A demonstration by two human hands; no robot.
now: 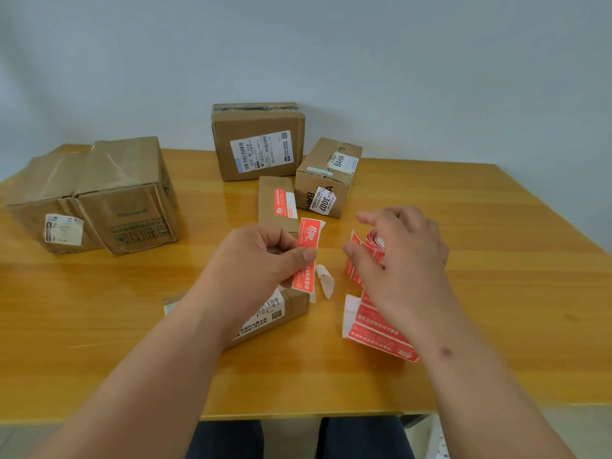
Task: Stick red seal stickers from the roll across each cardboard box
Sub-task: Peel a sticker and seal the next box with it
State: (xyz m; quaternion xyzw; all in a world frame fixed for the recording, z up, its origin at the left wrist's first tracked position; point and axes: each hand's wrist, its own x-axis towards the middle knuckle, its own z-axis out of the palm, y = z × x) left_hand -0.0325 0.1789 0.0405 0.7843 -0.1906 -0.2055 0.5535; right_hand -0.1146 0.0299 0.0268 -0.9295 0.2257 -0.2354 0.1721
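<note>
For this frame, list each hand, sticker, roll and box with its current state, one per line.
left hand: pinches a red sticker
red sticker: off the roll, held in the air
right hand: fingers spread, over the roll
sticker roll: partly unrolled, strip trailing on the table
narrow box: already sealed in red
near box: flat, under the left wrist, no red seal visible

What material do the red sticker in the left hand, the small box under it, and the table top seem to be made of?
The red seal sticker, pinched by the left hand, looks like thin glossy printed paper: it bends, and white backing shows at its edge. The small brown box looks like matte cardboard, with a printed white label. The yellow table top looks like wood or wood-grain laminate with a shiny coating, since it shows reflections.
</note>
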